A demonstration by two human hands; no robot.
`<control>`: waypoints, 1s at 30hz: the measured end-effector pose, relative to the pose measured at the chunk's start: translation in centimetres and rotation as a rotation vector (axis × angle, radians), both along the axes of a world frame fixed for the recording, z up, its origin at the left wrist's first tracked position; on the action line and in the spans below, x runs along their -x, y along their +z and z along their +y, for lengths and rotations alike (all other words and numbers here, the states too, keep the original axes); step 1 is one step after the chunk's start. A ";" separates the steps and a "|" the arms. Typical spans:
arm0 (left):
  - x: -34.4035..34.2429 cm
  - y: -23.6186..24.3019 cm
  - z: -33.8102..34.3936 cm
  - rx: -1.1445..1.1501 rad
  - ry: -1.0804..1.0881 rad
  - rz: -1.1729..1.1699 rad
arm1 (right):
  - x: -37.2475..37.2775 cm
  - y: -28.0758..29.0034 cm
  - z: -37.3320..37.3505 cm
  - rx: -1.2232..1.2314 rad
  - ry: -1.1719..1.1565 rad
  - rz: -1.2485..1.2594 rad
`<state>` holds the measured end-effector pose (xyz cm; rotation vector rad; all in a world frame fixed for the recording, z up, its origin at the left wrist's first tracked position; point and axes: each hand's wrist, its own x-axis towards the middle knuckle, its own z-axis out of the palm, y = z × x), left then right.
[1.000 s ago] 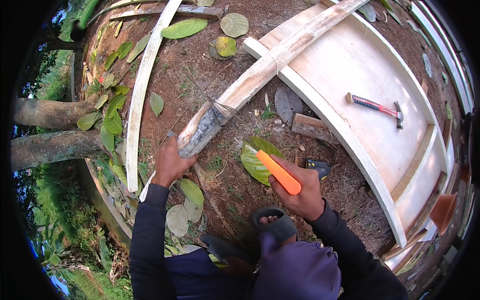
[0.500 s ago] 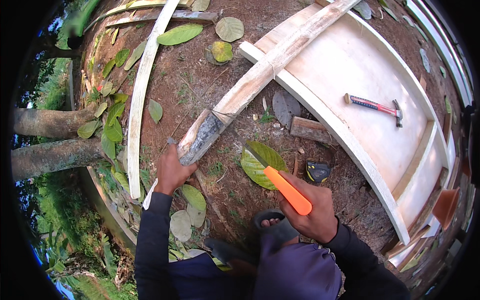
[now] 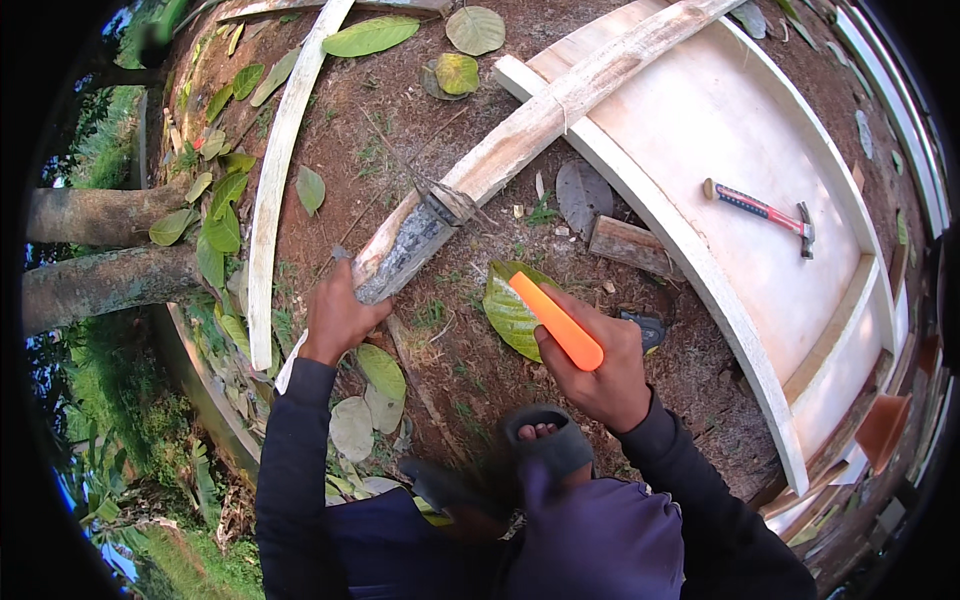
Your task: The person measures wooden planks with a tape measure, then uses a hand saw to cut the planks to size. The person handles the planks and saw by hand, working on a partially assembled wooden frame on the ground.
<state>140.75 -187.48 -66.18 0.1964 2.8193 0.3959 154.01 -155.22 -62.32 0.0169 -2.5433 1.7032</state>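
My left hand (image 3: 345, 315) is closed around the near end of a long wooden beam (image 3: 492, 165), which has a grey, rough patch on its side. The beam slants up to the right, its far part lying across a pale framed wooden panel (image 3: 745, 130). In my right hand (image 3: 605, 360) is a hand saw (image 3: 560, 325), gripped by its orange handle. Its blade is smeared by motion and hard to make out; thin blurred streaks cross the beam just beyond the grey patch. A large green leaf (image 3: 505, 325) lies on the ground behind the handle.
A claw hammer (image 3: 762, 212) rests on the panel. Near my right hand lie a tape measure (image 3: 648, 330), partly covered, and a short wood offcut (image 3: 635, 248). A pale narrow strip of wood (image 3: 285, 160) lies to the left, beside tree trunks (image 3: 110, 285). My sandalled foot (image 3: 550, 440) is below.
My right hand and the saw handle have moved up and left, toward the beam. The blade, plainly visible before, is now blurred. My left hand keeps its grip on the beam.
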 end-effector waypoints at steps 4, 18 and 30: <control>-0.5 0.6 0.2 0.088 -0.005 0.006 | -2.2 -0.9 0.3 0.039 -0.011 0.008; 0.0 0.2 0.4 0.064 0.005 -0.002 | 2.0 -1.9 -1.5 0.025 -0.036 0.114; -0.7 0.1 0.1 0.049 -0.037 0.017 | 2.9 -1.5 -2.6 0.044 -0.030 0.037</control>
